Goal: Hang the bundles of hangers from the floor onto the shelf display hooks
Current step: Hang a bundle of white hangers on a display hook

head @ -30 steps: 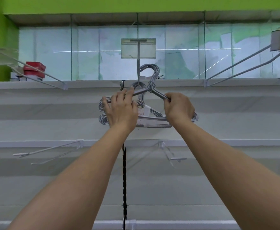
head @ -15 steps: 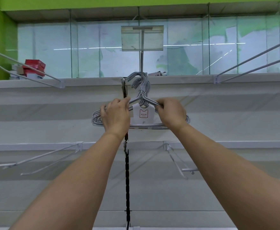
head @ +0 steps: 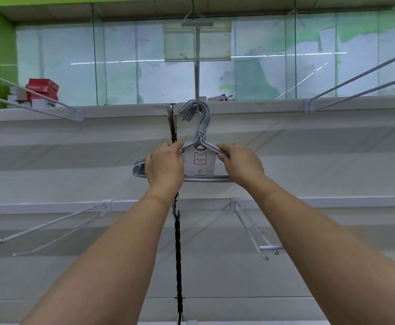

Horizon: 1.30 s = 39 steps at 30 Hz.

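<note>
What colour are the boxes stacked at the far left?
Red boxes over white ones, seen in the head view.

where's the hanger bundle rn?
Head view, centre: the hanger bundle hangs on the display hook under the clear price tag holder, gripped by left hand and right hand.

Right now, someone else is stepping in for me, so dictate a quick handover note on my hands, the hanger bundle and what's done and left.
Left hand: grips the left shoulder of the grey hanger bundle.
Right hand: pinches the right shoulder of the same bundle.
Bundle: its hooks curl round the display hook below the clear price tag holder; the white label faces you.
Done: this bundle looks hooked on.
Left: check it is seated, let go with both hands, then fetch any further bundles; the floor is out of view.
</note>
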Each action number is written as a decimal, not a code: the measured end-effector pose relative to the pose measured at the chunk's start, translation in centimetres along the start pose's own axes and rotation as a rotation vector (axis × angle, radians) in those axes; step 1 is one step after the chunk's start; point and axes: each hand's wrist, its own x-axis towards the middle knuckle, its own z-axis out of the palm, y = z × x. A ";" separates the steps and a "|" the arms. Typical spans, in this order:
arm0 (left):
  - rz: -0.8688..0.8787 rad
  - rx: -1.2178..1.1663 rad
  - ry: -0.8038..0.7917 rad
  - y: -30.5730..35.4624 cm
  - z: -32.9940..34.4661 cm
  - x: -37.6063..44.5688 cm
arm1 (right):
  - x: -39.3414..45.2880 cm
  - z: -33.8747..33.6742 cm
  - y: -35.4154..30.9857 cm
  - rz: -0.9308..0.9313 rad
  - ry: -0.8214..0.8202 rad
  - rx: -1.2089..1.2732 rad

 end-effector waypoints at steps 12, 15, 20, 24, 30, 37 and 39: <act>-0.011 -0.033 0.013 0.6 1.3 -0.6 | -1.1 -0.7 2.3 -0.030 -0.031 -0.097; 0.002 0.043 -0.069 0.7 1.6 -1.5 | -1.8 -0.2 2.4 -0.043 0.031 -0.141; 0.003 0.086 -0.122 0.6 1.9 -3.0 | -3.4 0.5 2.7 -0.131 0.164 -0.228; 0.003 0.051 -0.106 0.6 1.9 -4.5 | -4.7 0.4 3.4 -0.139 0.197 -0.268; 0.000 -0.049 0.047 0.2 2.5 -8.3 | -7.9 0.4 5.3 -0.110 0.178 -0.207; -0.097 -0.164 -0.057 0.0 3.9 -14.6 | -14.3 1.2 7.0 0.032 0.016 -0.113; -0.149 -0.186 -0.132 -0.1 4.6 -16.7 | -16.4 1.7 7.6 0.079 -0.034 -0.118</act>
